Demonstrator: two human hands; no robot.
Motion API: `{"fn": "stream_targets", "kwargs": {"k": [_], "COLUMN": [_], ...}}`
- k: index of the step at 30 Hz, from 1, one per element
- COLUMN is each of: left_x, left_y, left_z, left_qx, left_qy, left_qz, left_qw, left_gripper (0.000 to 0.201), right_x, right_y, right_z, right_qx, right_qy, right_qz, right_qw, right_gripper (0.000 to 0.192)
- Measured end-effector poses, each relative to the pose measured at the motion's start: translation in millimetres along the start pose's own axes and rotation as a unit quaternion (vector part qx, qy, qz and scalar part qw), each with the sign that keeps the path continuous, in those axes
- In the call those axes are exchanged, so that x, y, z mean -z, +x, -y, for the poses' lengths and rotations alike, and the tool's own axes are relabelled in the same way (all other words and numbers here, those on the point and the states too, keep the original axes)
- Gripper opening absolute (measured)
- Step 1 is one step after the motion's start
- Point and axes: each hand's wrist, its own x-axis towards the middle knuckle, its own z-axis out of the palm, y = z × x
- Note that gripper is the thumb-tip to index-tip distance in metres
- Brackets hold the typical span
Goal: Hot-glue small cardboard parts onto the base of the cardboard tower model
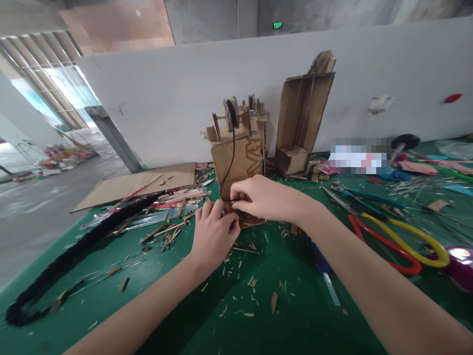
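Observation:
A cardboard box model (236, 158) stands upright in front of me. On its top, a spool (231, 113) wound with black cord sits on a wooden stick axle. The black cord (232, 158) hangs from the spool down the box front to my hands. Pinched fingers of my right hand (260, 197) hold the cord near the box's foot. Close beside it, my left hand (214, 231) has curled fingers at the cardboard base; what they grip is hidden.
A tall cardboard frame (305, 118) leans against the white wall. Scissors (399, 241) with red and yellow handles and teal-handled pliers (369, 199) lie at right. Left are a black fuzzy strip (84, 241), a cardboard sheet (136, 185) and wood scraps. Shavings litter the green table (295, 325).

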Motion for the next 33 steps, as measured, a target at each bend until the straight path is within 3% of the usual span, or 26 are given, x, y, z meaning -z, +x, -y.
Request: {"fn": "stream_targets", "kwargs": {"k": [12, 24, 30, 33], "left_x": [-0.3, 6.4, 9.7, 9.6], "left_y": [0.4, -3.9, -0.4, 1.2], "left_z": [0.7, 1.5, -1.9, -3.4], "left_qx": [0.006, -0.011, -0.027, -0.043], "left_qy": [-0.033, -0.026, -0.043, -0.043], "left_qz": [0.017, 0.010, 0.015, 0.027], "left_qw": [0.999, 1.000, 0.999, 0.998], "left_gripper": [0.011, 0.013, 0.022, 0.024], "right_x": [-18.7, -9.8, -22.8, -37.9], "right_y": [9.5, -11.9, -36.0, -44.6], "right_z": [8.8, -1.5, -7.5, -11.5], "right_qx": [-0.003, -0.027, 0.011, 0.009], "right_qy": [0.008, 0.006, -0.125, -0.248], "right_qz": [-0.097, -0.014, -0.150, -0.168], "right_qw": [0.995, 1.000, 0.981, 0.954], "right_gripper": [0.014, 0.028, 0.025, 0.015]}}
